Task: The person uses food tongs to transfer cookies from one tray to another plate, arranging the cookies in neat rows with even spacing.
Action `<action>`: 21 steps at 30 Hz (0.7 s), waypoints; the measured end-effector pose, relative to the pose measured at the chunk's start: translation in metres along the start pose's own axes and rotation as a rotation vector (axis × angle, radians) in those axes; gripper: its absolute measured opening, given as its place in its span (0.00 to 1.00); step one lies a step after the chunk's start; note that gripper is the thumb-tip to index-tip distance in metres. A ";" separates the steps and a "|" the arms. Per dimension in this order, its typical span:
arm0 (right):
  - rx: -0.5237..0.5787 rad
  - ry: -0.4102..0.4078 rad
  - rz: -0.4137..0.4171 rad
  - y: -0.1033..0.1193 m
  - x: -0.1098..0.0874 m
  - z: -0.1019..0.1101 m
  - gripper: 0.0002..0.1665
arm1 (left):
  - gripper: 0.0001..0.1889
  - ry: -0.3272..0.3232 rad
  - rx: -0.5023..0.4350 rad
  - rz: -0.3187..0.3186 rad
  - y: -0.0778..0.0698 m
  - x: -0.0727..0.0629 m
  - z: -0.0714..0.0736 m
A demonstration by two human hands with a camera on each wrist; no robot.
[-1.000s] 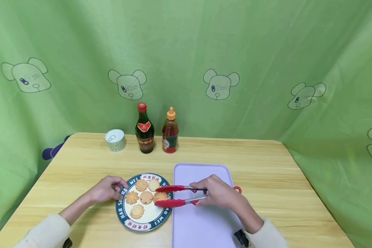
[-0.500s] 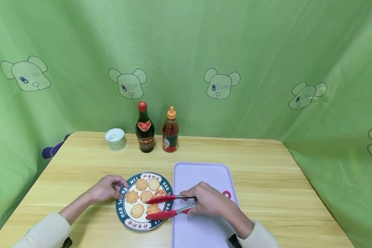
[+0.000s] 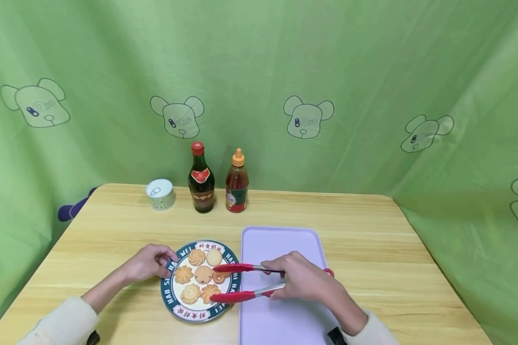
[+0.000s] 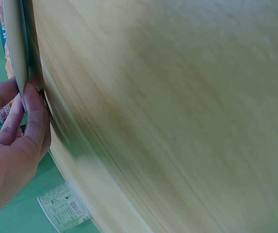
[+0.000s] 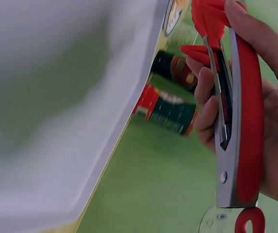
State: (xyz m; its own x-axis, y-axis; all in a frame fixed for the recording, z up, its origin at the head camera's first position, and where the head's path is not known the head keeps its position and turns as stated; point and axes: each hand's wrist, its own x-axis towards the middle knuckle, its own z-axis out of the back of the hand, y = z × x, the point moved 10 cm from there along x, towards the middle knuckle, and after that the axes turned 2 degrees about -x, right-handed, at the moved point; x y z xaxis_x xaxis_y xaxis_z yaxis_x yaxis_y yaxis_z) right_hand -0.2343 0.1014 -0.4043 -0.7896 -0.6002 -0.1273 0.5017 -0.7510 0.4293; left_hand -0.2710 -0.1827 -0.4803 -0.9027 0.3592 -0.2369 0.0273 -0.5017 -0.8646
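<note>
My left hand (image 3: 148,262) pinches the left rim of a round plate (image 3: 167,290) with a teal lettered border; in the left wrist view the thumb is on one side of the rim and the fingers (image 4: 34,121) are on the other. Several cookies (image 3: 204,275) lie on the plate. My right hand (image 3: 304,277) grips red-tipped metal tongs (image 3: 235,296) above the plate's right side. The tongs' arms stand apart. Their lower tip overlaps the edge of a flower-shaped cookie (image 3: 208,291); whether they touch cannot be told. The upper tip partly covers a ring-like cookie (image 3: 220,277).
A lilac tray (image 3: 280,238) lies right of the plate, under the right hand. Along the table's back edge stand a can (image 3: 160,195), a dark red-capped bottle (image 3: 202,187) and an orange-capped sauce bottle (image 3: 237,189). A green curtain (image 3: 250,72) hangs behind.
The tongs have carried the flower-shaped cookie to the plate's lower right, spread apart and drawn back right. The cookie now lies on the plate. The left hand stays on the rim.
</note>
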 end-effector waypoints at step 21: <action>-0.079 -0.363 -0.453 -0.131 -0.078 0.051 0.43 | 0.19 -0.003 0.001 0.005 -0.001 -0.002 0.000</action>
State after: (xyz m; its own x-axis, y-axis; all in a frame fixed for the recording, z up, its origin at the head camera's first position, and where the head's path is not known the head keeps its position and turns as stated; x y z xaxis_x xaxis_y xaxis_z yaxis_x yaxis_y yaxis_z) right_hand -0.2568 0.2605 -0.4048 -0.9950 -0.0929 0.0377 0.1001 -0.9374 0.3335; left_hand -0.2688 -0.1830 -0.4789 -0.9039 0.3541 -0.2398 0.0312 -0.5046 -0.8628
